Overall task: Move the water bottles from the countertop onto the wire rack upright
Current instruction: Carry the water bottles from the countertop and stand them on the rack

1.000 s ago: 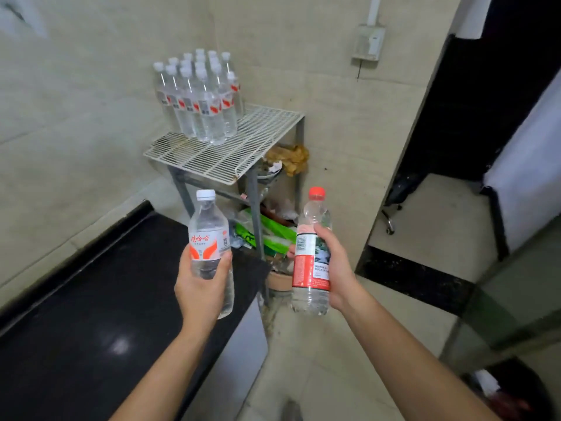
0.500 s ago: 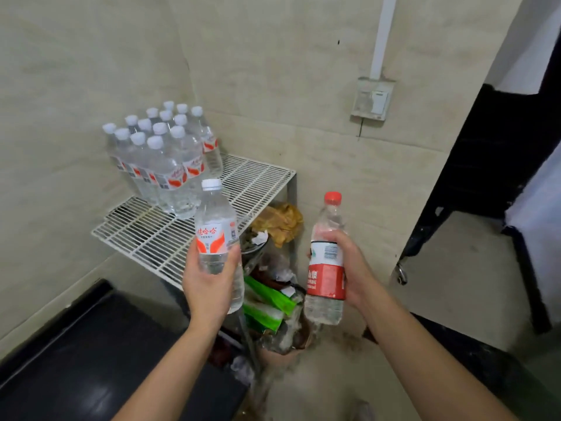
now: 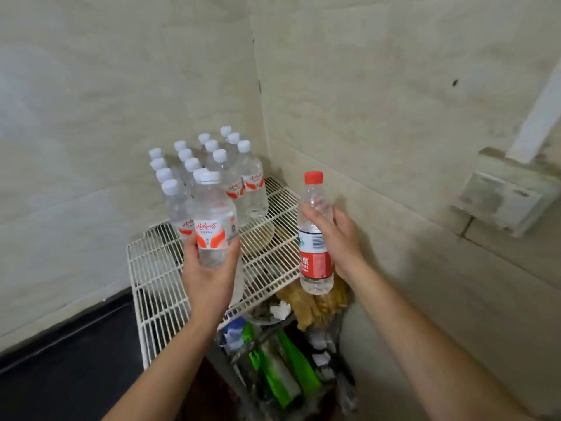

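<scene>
A cluster of standing bottles (image 3: 212, 165) already fills the back corner of the wire rack (image 3: 158, 287), all upright. Over the rack's front, the left hand (image 3: 209, 278) grips a white-capped bottle (image 3: 212, 220). Over its right edge, the right hand (image 3: 343, 241) grips a red-capped bottle (image 3: 314, 238). Both are upright and not yet set down. Whether more bottles wait elsewhere cannot be told.

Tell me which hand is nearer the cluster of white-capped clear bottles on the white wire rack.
Left. The left hand, gripping a white-capped clear bottle, is just in front of the cluster; the right hand, gripping a red-capped clear bottle, is off to its right.
</scene>
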Motion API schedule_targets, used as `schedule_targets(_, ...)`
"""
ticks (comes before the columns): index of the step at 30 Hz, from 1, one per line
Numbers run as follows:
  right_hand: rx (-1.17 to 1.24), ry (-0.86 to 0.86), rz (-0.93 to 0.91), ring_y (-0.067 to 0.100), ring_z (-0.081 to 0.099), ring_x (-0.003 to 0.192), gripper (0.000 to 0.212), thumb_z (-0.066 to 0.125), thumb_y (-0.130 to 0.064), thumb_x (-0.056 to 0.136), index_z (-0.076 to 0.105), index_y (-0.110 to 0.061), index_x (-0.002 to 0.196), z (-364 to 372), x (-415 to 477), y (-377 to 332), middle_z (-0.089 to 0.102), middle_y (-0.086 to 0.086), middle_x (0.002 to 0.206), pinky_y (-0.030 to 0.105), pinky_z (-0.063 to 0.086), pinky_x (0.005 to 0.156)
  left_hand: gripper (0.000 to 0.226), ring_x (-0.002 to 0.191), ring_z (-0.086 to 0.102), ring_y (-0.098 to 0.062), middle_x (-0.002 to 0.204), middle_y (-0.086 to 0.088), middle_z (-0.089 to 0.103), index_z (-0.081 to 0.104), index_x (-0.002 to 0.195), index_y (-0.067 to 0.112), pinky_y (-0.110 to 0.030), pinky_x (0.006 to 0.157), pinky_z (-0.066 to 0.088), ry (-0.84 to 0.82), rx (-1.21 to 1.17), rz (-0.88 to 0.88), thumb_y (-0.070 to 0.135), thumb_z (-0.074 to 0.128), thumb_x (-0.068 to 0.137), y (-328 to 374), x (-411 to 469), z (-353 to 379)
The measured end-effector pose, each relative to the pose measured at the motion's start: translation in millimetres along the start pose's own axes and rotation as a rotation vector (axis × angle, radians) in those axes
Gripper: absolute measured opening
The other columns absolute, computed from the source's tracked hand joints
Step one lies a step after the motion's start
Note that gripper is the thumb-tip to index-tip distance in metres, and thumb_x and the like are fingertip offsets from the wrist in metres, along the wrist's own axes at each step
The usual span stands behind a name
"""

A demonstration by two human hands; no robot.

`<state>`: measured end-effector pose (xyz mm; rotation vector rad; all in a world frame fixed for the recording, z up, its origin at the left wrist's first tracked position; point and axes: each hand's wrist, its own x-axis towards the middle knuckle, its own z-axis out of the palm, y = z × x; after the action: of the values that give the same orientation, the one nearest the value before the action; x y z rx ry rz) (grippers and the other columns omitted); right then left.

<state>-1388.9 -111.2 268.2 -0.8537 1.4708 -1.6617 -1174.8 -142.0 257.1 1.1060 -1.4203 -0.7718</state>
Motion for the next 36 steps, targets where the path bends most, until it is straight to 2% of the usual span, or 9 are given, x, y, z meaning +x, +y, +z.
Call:
schedule_targets(2,-0.03,-0.053,-0.07,0.018,0.076,0.095,0.029,0.075,-0.041,0.089,0.071,-0.027,0.113,6,31,-2,0.078,-0.001,0.105,0.04,0.06,0.088,0.052,0.091,0.054,0.024,0.11,0.014,0.059,0.048,0.127,0.019,0.003,0.075,0.041,0.074,0.006,-0.028,0.021,0.078,0.085,-3,13,13)
schedule_targets(6,-0.075,-0.137,-0.085,0.015,0.071,0.111,0.071,0.074,-0.056,0.085,0.048,-0.027,0.144,21,83,1,0.07,0.002,0.13,0.039,0.057,0.095,0.065,0.102,0.059,0.008,0.119,0.003,0.057,0.039,0.132,0.015,-0.011,0.086,0.05,0.126,-0.047,-0.062,0.016,0.08,0.082,-22,43,35)
schedule_targets(9,-0.156,-0.218,-0.079,0.003,0.071,0.105,0.051,0.063,-0.039,0.099,0.049,-0.021,0.144,28,108,13,0.07,-0.002,0.127,0.024,0.057,0.088,0.073,0.107,0.057,0.012,0.12,0.015,0.054,0.034,0.133,0.015,-0.011,0.09,0.049,0.119,-0.031,-0.096,0.014,0.082,0.079,-42,53,52)
schedule_targets(14,-0.093,-0.185,-0.051,0.006,0.072,0.1,0.038,0.057,-0.031,0.099,0.058,-0.014,0.133,39,136,25,0.072,0.003,0.118,0.024,0.055,0.081,0.072,0.104,0.058,0.013,0.116,0.024,0.053,0.036,0.125,0.026,-0.009,0.086,0.048,0.07,-0.021,-0.117,0.026,0.087,0.073,-67,60,70)
schedule_targets(19,-0.073,-0.223,-0.077,0.008,0.074,0.084,0.071,0.065,-0.044,0.077,0.052,0.003,0.128,50,149,18,0.072,0.012,0.106,0.02,0.056,0.068,0.083,0.11,0.059,0.001,0.119,0.02,0.052,0.031,0.125,0.042,-0.023,0.093,0.053,0.091,0.104,-0.112,0.065,0.077,0.06,-67,62,80)
schedule_targets(24,-0.22,-0.339,-0.078,0.018,0.074,0.101,0.072,0.086,-0.054,0.064,0.054,-0.03,0.123,45,161,29,0.075,-0.002,0.112,0.052,0.058,0.093,0.1,0.13,0.047,-0.009,0.141,0.0,0.045,0.022,0.139,0.042,-0.041,0.106,0.048,0.121,0.31,-0.039,0.066,0.078,0.059,-55,60,83)
schedule_targets(29,-0.342,-0.635,-0.126,0.015,0.072,0.106,0.04,0.085,-0.045,0.074,0.067,-0.051,0.108,29,172,12,0.073,-0.004,0.118,0.05,0.056,0.097,0.118,0.128,0.046,-0.022,0.147,-0.012,0.033,0.014,0.151,0.015,-0.05,0.098,0.05,0.056,0.589,0.261,0.058,0.081,0.065,-28,71,64)
schedule_targets(33,-0.473,-0.697,-0.203,0.008,0.064,0.116,0.062,0.089,-0.05,0.069,0.057,-0.05,0.123,20,175,-5,0.065,-0.013,0.129,0.043,0.054,0.1,0.087,0.113,0.053,-0.009,0.136,0.008,0.048,0.028,0.151,0.029,-0.031,0.083,0.052,-0.102,0.547,0.266,0.058,0.07,0.08,16,97,38)
schedule_targets(36,-0.556,-0.69,-0.262,0.006,0.062,0.116,0.075,0.087,-0.052,0.07,0.054,-0.042,0.137,18,171,-16,0.067,-0.017,0.128,0.04,0.053,0.099,0.058,0.093,0.059,-0.006,0.111,0.013,0.059,0.051,0.14,0.028,-0.033,0.074,0.056,-0.201,0.631,0.28,0.047,0.066,0.088,32,119,30)
